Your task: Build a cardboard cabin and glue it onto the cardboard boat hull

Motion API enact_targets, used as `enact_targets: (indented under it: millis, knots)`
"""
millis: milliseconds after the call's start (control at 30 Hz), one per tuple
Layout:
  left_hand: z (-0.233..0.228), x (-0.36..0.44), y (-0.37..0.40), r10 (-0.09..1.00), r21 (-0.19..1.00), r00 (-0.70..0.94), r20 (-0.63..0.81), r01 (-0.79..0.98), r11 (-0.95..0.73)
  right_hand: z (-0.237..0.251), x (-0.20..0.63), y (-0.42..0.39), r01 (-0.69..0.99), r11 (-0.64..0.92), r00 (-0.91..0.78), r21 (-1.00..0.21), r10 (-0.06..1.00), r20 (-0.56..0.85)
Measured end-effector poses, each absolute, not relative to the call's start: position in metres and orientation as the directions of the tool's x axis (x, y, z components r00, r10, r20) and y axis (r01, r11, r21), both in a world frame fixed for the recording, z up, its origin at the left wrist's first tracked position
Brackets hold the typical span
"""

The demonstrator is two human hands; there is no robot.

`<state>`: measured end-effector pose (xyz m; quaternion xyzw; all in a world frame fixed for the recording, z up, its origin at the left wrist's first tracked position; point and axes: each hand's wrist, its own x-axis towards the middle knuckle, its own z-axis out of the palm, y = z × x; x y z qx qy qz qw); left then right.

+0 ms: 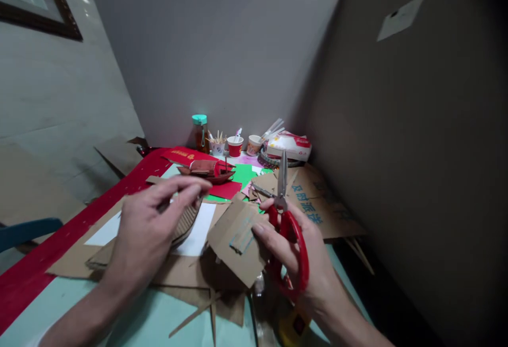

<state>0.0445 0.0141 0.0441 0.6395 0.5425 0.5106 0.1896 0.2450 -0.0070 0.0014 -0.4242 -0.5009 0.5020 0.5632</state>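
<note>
My left hand (pixel 153 220) pinches a curved strip of corrugated cardboard (pixel 186 224) above a white sheet (pixel 198 225). My right hand (pixel 297 262) grips red-handled scissors (pixel 286 220), blades open and pointing up and away. The same hand's fingers also hold a flat cardboard piece (pixel 237 241) with a small ridged patch on it. A small cardboard boat model (pixel 206 171) sits farther back on red paper (pixel 226 189).
Cardboard sheets and scraps (pixel 190 278) cover the pale green table (pixel 151 320). At the back stand a teal-capped bottle (pixel 200 133), cups (pixel 235 146), a tissue box (pixel 289 146) and green paper (pixel 244 173). A big cardboard panel (pixel 397 151) walls off the right side. A red strip (pixel 59 241) runs along the left.
</note>
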Motion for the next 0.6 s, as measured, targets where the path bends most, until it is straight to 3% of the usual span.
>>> enact_targets:
  millis: [67,233,400,600]
  knots:
    - [0.028,0.048,0.006,0.937,0.858,-0.064,0.345,0.426,-0.287,-0.005,0.244,-0.004,-0.133,0.182,0.114,-0.974,0.979,0.168]
    - [0.007,0.064,-0.005,0.96,0.921,0.011,0.279,0.278,-0.271,-0.012,0.24,-0.006,-0.132,0.232,0.256,-0.964,0.947,0.193]
    - [0.013,0.063,0.003,0.974,0.948,-0.003,0.225,0.233,-0.218,-0.01,0.235,-0.01,-0.195,0.232,0.234,-0.953,0.955,0.185]
    - [0.01,0.064,-0.002,0.996,0.996,0.022,-0.089,-0.003,0.089,-0.019,0.23,-0.008,-0.257,0.185,0.101,-0.948,0.981,0.164]
